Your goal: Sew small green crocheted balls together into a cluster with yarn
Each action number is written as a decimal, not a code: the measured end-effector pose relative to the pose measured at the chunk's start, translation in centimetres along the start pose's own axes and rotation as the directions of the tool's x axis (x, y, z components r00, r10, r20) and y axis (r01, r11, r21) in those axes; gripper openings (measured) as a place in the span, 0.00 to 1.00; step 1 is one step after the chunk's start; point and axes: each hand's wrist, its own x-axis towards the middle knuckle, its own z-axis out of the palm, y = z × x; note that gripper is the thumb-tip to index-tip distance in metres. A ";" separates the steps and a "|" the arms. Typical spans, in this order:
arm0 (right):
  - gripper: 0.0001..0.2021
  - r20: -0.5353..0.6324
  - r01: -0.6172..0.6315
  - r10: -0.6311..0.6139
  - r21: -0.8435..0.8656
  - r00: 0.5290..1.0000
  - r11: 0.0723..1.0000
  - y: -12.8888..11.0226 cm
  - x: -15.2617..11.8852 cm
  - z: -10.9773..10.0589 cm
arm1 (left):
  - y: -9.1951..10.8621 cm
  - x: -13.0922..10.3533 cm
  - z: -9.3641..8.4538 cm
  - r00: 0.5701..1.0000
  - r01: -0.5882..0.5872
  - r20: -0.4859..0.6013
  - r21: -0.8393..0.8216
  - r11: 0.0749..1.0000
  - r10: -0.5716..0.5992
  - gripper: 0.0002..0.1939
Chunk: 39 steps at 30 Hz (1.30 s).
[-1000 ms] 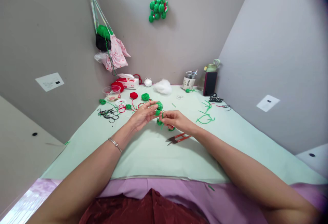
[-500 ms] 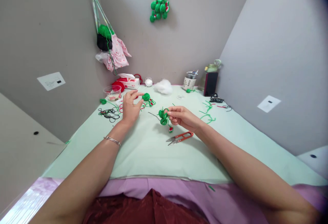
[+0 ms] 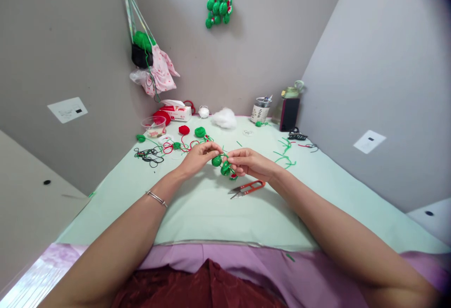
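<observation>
Between my two hands hangs a green crocheted piece (image 3: 225, 169) made of small round balls, with a red-and-white bit at its lower end. My left hand (image 3: 200, 158) has its thumb and fingers closed on the left ball of the piece. From the right, my right hand (image 3: 251, 161) pinches the piece near its top; the exact grip point is partly hidden by the fingers. Just below, orange-handled thread snips (image 3: 248, 188) lie on the pale green cloth, apart from both hands.
Behind my hands lie a green yarn ball (image 3: 200, 132), a red yarn ball (image 3: 183, 130) and white stuffing (image 3: 224, 118). Black cord (image 3: 150, 156) is tangled at left; green yarn scraps (image 3: 286, 153) lie at right. A phone (image 3: 289, 114) leans against a bottle. Similar green crochet (image 3: 218, 7) hangs on the wall.
My left hand has moved right and down from beside the green yarn ball and has taken hold of the crocheted piece. My right hand has stayed nearly in place, still holding it.
</observation>
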 end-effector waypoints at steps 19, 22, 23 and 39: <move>0.10 -0.272 0.107 -0.533 -0.811 0.801 0.575 0.9 0.6 0.1 | -0.4 0.0 0.0 0.970 0.229 0.124 -0.166 0.959 -0.210 0.18; 0.10 -0.246 0.131 -0.566 -0.829 0.787 0.543 0.9 0.5 0.3 | -0.1 -0.2 0.3 0.957 0.265 0.178 -0.221 0.939 -0.228 0.15; 0.10 -0.242 0.134 -0.566 -0.830 0.788 0.541 1.0 0.5 0.4 | 0.0 -0.2 0.3 0.958 0.264 0.182 -0.249 0.932 -0.223 0.14; 0.12 -0.421 0.278 -0.444 -0.400 0.791 0.874 -1.1 -0.2 0.7 | -0.2 -0.1 0.3 0.969 0.244 0.118 -0.383 0.891 -0.215 0.16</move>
